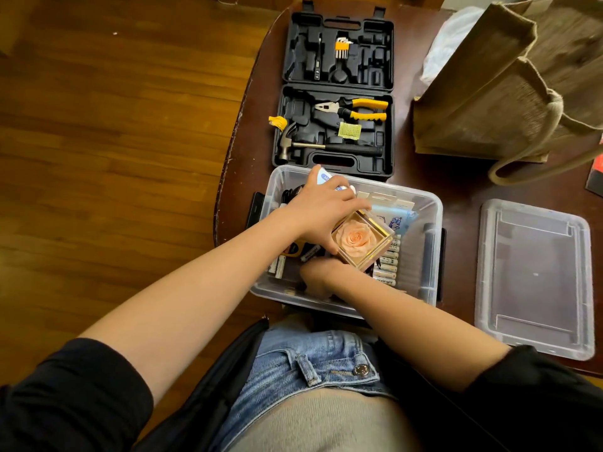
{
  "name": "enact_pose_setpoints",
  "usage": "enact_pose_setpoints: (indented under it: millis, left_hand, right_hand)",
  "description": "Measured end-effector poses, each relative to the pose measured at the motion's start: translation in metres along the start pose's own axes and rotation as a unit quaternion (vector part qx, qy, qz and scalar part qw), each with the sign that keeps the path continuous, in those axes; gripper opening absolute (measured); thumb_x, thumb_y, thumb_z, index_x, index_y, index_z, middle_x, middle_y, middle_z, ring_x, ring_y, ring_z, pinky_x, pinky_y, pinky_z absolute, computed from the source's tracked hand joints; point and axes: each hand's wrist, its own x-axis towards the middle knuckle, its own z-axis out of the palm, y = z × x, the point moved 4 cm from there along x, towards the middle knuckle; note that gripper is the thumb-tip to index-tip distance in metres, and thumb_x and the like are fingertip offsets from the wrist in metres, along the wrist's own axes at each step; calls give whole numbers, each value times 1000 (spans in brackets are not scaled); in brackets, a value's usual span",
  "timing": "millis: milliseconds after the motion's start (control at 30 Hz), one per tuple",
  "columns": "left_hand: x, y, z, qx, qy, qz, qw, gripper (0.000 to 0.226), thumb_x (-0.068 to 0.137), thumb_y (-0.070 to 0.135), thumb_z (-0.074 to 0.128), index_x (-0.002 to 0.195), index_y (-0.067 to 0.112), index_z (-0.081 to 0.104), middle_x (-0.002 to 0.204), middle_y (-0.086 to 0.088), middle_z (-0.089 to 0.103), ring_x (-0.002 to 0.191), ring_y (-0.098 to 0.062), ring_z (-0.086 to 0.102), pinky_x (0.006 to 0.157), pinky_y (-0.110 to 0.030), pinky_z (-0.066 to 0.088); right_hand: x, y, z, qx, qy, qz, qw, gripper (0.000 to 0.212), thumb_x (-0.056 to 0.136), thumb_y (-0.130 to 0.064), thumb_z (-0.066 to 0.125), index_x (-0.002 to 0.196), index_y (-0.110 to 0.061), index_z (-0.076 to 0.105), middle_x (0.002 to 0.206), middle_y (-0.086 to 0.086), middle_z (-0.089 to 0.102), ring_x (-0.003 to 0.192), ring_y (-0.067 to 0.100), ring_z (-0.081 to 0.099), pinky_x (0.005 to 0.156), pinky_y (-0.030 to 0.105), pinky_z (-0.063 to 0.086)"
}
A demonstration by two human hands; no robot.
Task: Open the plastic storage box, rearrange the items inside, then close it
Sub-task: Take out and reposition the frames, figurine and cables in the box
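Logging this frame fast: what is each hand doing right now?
Left hand: closed on the clear rose cube, gripping it from above.
Right hand: down in the storage box under the cube; grip cannot be told.

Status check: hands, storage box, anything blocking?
Left hand gripping rose cube; right hand inside storage box. Lid off, beside it. Nothing blocking.
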Motion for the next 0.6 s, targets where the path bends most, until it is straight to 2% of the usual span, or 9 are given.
enact_pose_setpoints:
  millis: [67, 133, 200, 300, 400, 500, 600]
  left_hand:
    - [0, 0, 1, -4, 3, 2, 1000, 92, 65, 63, 70, 143, 36, 29, 136, 6, 46, 137, -21, 23, 107, -63, 5]
    - [0, -1, 2, -5, 8, 3, 1000, 91, 66, 64, 69, 142, 36, 29, 136, 6, 47, 137, -21, 23, 107, -63, 6]
    - [-1, -1, 2, -7, 12, 2, 1000, 91, 66, 66, 68, 143, 36, 29, 137, 5, 46, 137, -20, 23, 107, -64, 6]
    - [-1, -2, 3, 3, 13, 4, 1000, 93, 67, 68, 66, 144, 35, 28, 138, 5, 45, 137, -20, 23, 107, -65, 6]
    - [0, -2, 4, 3, 9, 2, 1000, 93, 67, 68, 66, 145, 36, 26, 139, 5, 44, 138, -20, 21, 107, -65, 5]
    - [0, -1, 5, 0, 3, -3, 1000, 93, 67, 67, 67, 145, 36, 26, 139, 5, 43, 138, -19, 21, 108, -65, 4]
    - [0, -2, 5, -3, 6, -2, 1000, 93, 67, 67, 67, 144, 36, 26, 139, 6, 43, 138, -18, 20, 108, -63, 5]
  right_hand:
    - [-27, -5, -15, 22, 78, -48, 996, 24, 93, -24, 50, 103, -4, 60, 100, 13, 65, 70, 22, 51, 64, 29, 36]
    - [-62, -7, -26, 37, 145, -84, 985, 27, 93, -28, 50, 102, -4, 57, 95, 13, 64, 78, 27, 56, 63, 29, 34]
    - [-97, -1, -32, 55, 175, -93, 979, 28, 93, -31, 49, 103, -5, 54, 95, 12, 63, 80, 28, 56, 64, 28, 33]
    - [-139, 25, -32, 112, 156, -75, 979, 25, 93, -31, 48, 99, -7, 54, 89, 8, 62, 72, 22, 55, 61, 28, 39]
    - [-161, 68, -22, 198, 110, 4, 974, 15, 95, -26, 47, 89, -12, 51, 79, 3, 64, 58, 15, 61, 49, 19, 47]
    - [-158, 101, -6, 113, 110, 87, 984, 15, 95, -27, 46, 90, -14, 49, 85, 4, 62, 65, 16, 53, 55, 24, 40]
    - [-137, 106, 14, 79, 87, 93, 989, 18, 96, -28, 46, 92, -11, 53, 85, 4, 58, 70, 18, 49, 60, 25, 37]
